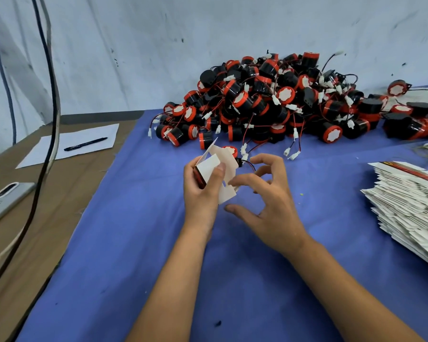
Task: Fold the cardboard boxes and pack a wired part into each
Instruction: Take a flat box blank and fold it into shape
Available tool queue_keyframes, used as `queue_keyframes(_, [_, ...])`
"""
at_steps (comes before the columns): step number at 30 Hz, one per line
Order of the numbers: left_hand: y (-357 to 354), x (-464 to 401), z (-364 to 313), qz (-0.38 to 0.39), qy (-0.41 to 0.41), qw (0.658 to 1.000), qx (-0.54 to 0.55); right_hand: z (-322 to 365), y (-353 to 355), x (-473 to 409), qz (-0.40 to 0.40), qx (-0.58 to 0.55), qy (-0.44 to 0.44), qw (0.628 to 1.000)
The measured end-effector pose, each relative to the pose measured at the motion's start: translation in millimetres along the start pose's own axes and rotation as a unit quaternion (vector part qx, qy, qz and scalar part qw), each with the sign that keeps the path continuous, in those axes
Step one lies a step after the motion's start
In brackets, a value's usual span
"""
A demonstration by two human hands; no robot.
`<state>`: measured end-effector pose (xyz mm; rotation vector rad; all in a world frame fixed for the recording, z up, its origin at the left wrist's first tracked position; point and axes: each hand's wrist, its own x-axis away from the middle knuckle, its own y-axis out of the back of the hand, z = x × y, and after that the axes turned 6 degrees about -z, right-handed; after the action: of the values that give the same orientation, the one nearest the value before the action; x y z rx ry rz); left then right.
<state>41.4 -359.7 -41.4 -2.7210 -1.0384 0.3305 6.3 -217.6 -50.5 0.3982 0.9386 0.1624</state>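
— So, what have the hands got?
— I see my left hand (203, 186) gripping a half-folded white cardboard box (220, 166), thumb pressed on one stiff flap, over the middle of the blue cloth counter (134, 243). My right hand (265, 196) hovers just beside it, fingers (242, 180) spread and loosely curled, holding nothing.
— And the parts?
— Round black-and-red wired parts (282, 102) sit heaped at the far edge; flat white box blanks (410, 213) are stacked at the right edge.
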Motion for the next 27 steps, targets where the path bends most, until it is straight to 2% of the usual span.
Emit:
queue_keyframes(6, [8.9, -6.3, 2.6, 0.017, 0.014, 1.0, -0.016, -5.8, 2.4, -2.6, 0.015, 0.019, 0.047, 0.999])
queue_keyframes(10, [14.2, -9.2, -2.0, 0.042, 0.029, 0.998, -0.025, -4.3, 3.1, -2.1, -0.008, -0.012, 0.006, 1.0])
queue_keyframes(15, [11.5, -9.6, -0.4, -0.012, 0.021, 1.0, -0.019, -0.6, 4.2, -3.5, 0.009, -0.066, 0.003, 0.998])
queue_keyframes(17, [7.6, -8.4, 0.0, -0.028, 0.042, 0.999, -0.004, 1.1, 0.7, -2.7, -0.002, -0.135, -0.053, 0.99])
queue_keyframes(20, [2.6, -7.0, -6.3, -0.05, 0.107, 0.987, 0.108, 3.2, -3.4, 0.3, 0.0, -0.281, -0.246, 0.927])
queue_keyframes(22, [-1.4, -4.2, -8.8, -0.061, 0.124, 0.975, 0.172, 3.4, -5.5, 1.6, 0.041, -0.321, -0.326, 0.888])
queue_keyframes(24, [-7.8, 1.9, -4.7, -0.05, 0.113, 0.978, 0.166, 2.8, -7.3, 1.9, 0.082, -0.346, -0.358, 0.863])
queue_keyframes(27, [-16.7, 11.2, 0.9, -0.016, 0.064, 0.987, 0.143, 0.5, -8.2, 0.5, 0.101, -0.404, -0.377, 0.827])
